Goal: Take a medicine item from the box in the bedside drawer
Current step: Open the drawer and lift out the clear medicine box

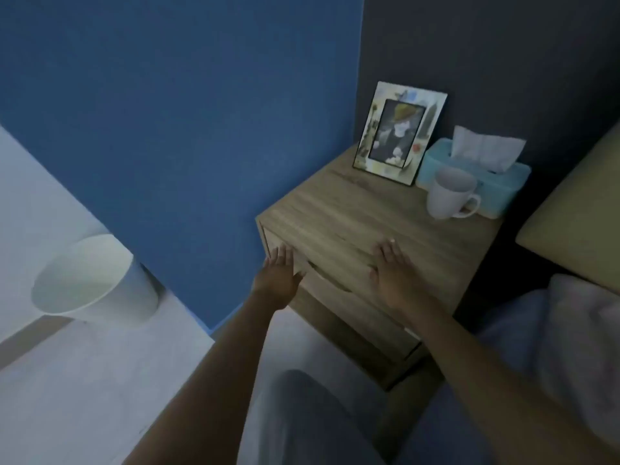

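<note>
I see my left hand (280, 278) and right hand (391, 273) both spread flat, grasping nothing, against the closed wood-grain bedside drawer (330, 276) with its cut-out handle.

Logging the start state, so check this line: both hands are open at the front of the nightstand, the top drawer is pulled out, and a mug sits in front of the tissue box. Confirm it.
One detail is wrong: the top drawer is shut, not pulled out. The head view shows its front flush with the nightstand. The rest holds: left hand and right hand open, mug before the tissue box.
</note>
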`<state>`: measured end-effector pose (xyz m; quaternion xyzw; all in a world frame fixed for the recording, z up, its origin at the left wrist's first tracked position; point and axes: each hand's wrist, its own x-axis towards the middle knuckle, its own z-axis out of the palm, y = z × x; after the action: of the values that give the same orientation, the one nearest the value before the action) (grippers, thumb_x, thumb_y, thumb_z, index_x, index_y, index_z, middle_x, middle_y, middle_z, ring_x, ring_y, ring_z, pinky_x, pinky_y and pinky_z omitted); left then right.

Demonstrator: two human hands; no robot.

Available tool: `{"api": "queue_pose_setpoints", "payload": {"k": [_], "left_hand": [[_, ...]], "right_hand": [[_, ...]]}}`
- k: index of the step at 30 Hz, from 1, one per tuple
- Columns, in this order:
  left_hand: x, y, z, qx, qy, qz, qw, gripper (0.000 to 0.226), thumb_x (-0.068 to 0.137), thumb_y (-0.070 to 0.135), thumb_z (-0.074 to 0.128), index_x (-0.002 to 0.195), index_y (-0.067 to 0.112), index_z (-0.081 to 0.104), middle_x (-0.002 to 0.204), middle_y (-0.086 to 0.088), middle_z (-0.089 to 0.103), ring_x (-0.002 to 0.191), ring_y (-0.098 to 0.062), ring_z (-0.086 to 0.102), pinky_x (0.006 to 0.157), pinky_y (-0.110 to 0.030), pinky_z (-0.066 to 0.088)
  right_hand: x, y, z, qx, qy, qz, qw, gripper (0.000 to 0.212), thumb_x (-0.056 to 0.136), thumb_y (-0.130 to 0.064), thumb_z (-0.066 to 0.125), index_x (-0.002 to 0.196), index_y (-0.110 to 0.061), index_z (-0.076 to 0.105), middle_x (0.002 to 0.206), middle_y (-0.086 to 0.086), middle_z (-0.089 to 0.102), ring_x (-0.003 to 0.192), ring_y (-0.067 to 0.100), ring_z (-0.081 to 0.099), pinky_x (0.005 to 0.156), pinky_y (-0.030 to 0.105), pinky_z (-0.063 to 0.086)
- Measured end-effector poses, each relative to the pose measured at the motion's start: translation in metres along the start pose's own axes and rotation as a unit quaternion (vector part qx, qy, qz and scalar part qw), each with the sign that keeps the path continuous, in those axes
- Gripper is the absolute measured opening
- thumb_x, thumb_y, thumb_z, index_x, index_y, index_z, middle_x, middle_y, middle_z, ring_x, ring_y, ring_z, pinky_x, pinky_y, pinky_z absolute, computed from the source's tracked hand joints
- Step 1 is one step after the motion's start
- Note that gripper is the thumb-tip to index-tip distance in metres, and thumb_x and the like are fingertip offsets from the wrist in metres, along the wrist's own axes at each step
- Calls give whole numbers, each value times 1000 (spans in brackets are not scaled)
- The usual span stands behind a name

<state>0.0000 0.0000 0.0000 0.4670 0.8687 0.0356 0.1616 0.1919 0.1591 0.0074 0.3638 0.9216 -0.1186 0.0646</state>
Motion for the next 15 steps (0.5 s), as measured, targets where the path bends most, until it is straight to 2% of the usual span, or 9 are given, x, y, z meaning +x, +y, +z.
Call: {"api": "queue_pose_setpoints", "payload": {"k": [4,6,10,15], "left_hand": [[9,0,35,-121,5,-44,992,70,101,45,21,151,5,-8,162,-13,-9,150,-23,-9,120,-36,0],[14,5,50,-209,17,-64,976,73,100,48,24,151,7,-7,162,-11,-8,150,-22,-8,120,-37,2],[24,19,70,-380,38,-84,920,82,94,59,31,153,14,-6,163,-3,-5,150,-20,0,122,-44,9],[30,36,74,-513,74,-98,849,83,95,46,44,153,13,-5,164,-3,4,150,-20,9,122,-42,12]], "right_hand": [[7,10,22,32,72,0,997,56,102,-35,18,153,-11,13,163,7,6,150,22,-1,122,38,2],[9,11,29,41,99,-6,994,55,102,-34,19,153,-12,18,163,6,11,150,21,3,121,37,2],[12,14,33,45,117,-13,992,55,102,-34,19,153,-13,19,162,4,13,150,19,4,121,36,3],[11,14,32,39,124,-13,991,54,102,-33,20,152,-13,20,162,4,13,150,18,5,121,35,3]]}}
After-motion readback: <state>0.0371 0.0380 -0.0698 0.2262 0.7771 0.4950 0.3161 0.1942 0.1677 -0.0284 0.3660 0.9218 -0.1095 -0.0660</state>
